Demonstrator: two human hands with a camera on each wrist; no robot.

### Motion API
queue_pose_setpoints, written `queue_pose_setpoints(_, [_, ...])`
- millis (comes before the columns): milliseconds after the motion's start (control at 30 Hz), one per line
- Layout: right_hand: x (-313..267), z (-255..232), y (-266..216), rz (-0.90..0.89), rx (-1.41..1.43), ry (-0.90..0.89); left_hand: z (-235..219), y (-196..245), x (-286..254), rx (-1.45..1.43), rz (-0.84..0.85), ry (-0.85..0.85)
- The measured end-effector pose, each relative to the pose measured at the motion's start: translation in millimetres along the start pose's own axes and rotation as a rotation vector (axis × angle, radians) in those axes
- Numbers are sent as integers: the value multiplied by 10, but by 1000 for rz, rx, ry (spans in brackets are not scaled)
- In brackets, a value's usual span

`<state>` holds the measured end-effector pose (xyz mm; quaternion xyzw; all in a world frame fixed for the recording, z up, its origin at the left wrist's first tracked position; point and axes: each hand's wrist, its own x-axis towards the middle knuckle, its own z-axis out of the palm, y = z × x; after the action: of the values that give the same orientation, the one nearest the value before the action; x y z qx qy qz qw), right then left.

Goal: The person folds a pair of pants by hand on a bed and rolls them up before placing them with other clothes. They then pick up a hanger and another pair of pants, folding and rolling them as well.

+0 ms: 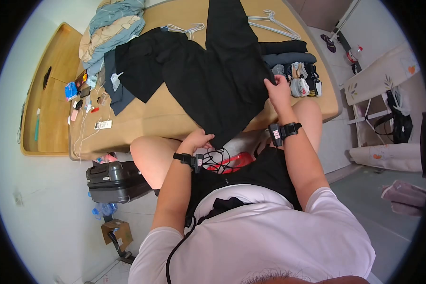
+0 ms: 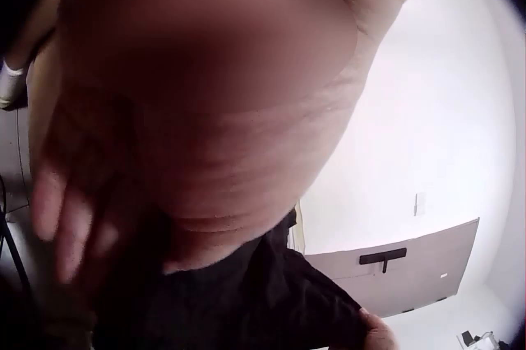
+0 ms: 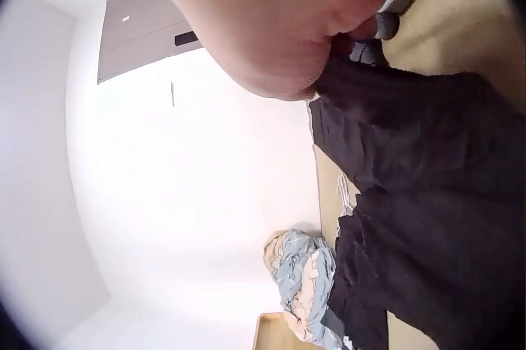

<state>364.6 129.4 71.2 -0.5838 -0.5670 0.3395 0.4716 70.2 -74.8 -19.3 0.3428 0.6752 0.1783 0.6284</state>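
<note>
Black trousers (image 1: 222, 85) lie spread over the bed, one leg reaching to its far side and the waist end toward the person. My left hand (image 1: 199, 139) pinches the near corner of the waist at the bed's front edge. The other corner is gripped between thumb and fingers of my right hand (image 1: 279, 90). In the left wrist view the palm (image 2: 214, 120) hides much of the black cloth (image 2: 238, 301). The right wrist view shows the waist edge (image 3: 370, 78) stretching away from the right hand (image 3: 304, 29).
Rolled socks (image 1: 299, 85) and folded dark clothes (image 1: 288, 57) lie right of the trousers. More dark clothing (image 1: 139, 61), a bundled quilt (image 1: 113, 33) and white hangers (image 1: 274, 26) are on the bed (image 1: 151, 120). A remote (image 1: 103, 125) and cables lie left; a suitcase (image 1: 116, 182) stands below.
</note>
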Motion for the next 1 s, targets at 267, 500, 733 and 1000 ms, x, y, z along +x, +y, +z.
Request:
queue_pose_setpoints(267, [-73,-74,78,95,-364,-379,-68,-105,157,15,-129,195])
queue_pose_setpoints(500, [-342,150,-253,-60,-200,-306,-335,755,-46,674,363,701])
queue_pose_setpoints(733, [-486,316,-320,-325,-116,-666,-217,2785,712,391,210,317])
queue_pose_setpoints(1000, [-599,-33,-491,-277,-132,-1332,-290,3488,2145,880,297,403])
